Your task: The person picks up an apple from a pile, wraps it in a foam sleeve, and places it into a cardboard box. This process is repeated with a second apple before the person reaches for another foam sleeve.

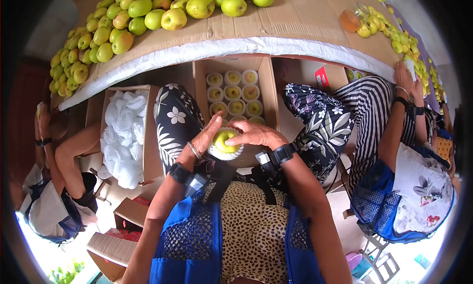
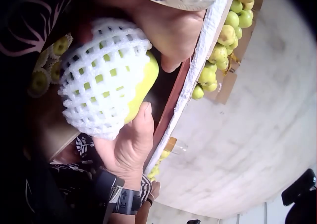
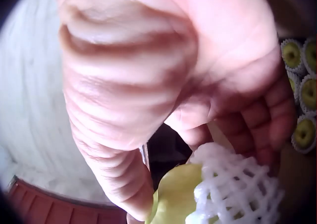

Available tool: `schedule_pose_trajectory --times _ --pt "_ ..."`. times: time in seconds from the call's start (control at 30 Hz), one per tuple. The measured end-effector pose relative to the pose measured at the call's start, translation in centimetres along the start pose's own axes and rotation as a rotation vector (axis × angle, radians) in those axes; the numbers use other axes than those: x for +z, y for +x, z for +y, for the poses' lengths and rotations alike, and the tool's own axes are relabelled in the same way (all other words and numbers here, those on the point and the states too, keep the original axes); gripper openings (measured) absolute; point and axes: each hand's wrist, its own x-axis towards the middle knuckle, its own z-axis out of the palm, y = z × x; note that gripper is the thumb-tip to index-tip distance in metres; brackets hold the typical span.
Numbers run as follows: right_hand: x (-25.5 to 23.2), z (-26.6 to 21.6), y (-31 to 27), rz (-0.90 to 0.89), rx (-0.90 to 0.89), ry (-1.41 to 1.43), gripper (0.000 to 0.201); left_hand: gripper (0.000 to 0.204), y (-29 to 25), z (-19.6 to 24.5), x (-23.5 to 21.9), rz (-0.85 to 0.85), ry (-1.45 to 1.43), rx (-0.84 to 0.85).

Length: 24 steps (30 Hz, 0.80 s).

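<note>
A green apple (image 1: 225,140) sits partly inside a white foam net sleeve (image 1: 225,154) in front of the person's lap. The left hand (image 1: 206,136) holds it from the left side, a bracelet at its wrist. From the other side the right hand (image 1: 258,134) grips the same apple, its thumb on the bare skin. The left wrist view shows the foam net (image 2: 101,80) covering most of the fruit, with a smooth green strip (image 2: 143,88) uncovered. In the right wrist view, the right thumb (image 3: 131,184) presses at the apple's bare part (image 3: 178,194).
Beyond the hands, a cardboard box (image 1: 270,87) holds rows of netted apples (image 1: 232,93). A box of loose foam nets (image 1: 123,136) stands at the left. Loose apples (image 1: 140,7) are heaped on the cardboard-covered table (image 1: 295,13). Other people sit on both sides.
</note>
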Motion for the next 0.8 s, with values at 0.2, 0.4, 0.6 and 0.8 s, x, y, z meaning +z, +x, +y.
schedule_pose_trajectory --times 0.2,0.4,0.6,0.8 --pt "-0.2 -0.4 -0.7 0.006 0.006 0.439 0.06 0.085 -1.1 2.6 -0.5 -0.08 -0.244 -0.068" --pt "0.7 0.0 0.2 0.333 -0.159 0.737 0.055 0.077 -3.3 4.8 2.9 0.148 -0.273 0.157" --pt "2.1 -0.4 0.0 0.601 -0.181 0.252 0.058 0.055 -2.2 5.2 4.5 0.176 -0.463 0.204" --pt "-2.6 -1.9 -3.0 0.46 -0.173 0.359 0.057 0.05 -3.4 6.5 4.4 0.126 -0.416 0.104"
